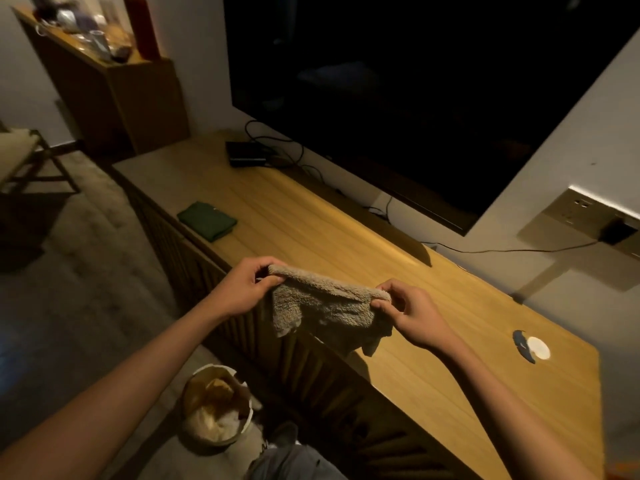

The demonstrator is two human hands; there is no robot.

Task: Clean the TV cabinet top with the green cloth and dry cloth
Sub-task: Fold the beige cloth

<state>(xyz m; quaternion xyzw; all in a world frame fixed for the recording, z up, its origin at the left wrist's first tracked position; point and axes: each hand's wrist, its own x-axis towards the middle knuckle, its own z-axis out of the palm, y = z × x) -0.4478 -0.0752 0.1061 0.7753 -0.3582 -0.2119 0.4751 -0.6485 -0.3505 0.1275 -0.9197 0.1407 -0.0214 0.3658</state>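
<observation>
A fluffy beige dry cloth [322, 306] hangs stretched between both hands above the front edge of the wooden TV cabinet top [346, 230]. My left hand [242, 285] pinches its left upper corner. My right hand [412, 313] pinches its right upper corner. The cloth's lower part droops and brushes the cabinet edge. A folded green cloth [207, 220] lies flat on the cabinet top, further left near the front edge, apart from both hands.
A large dark TV [415, 81] hangs on the wall above the cabinet. A black box [246, 153] with cables sits at the far left end. A white disc with a dark piece [535, 347] lies at the right. A bin [218, 407] stands on the floor below.
</observation>
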